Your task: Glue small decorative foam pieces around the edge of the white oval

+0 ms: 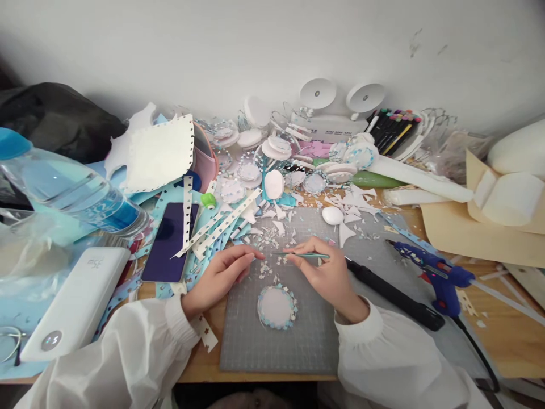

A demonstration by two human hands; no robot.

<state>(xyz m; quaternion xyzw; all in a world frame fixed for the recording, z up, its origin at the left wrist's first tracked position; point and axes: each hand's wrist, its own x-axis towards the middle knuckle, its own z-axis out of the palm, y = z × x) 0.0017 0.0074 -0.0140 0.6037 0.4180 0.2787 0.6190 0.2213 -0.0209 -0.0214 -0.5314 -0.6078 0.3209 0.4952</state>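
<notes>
My right hand pinches a pair of slim tweezers whose tip points left over a small heap of tiny punched paper flowers on the grey cutting mat. My left hand rests on the mat's left edge, fingers together, fingertips touching the same heap. Just below both hands lies a white round disc rimmed with blue and white paper flowers.
A blue glue gun and a black tool lie right of the mat. A phone, a white power bank and a water bottle sit at the left. Finished discs, punched strips and scraps crowd the back.
</notes>
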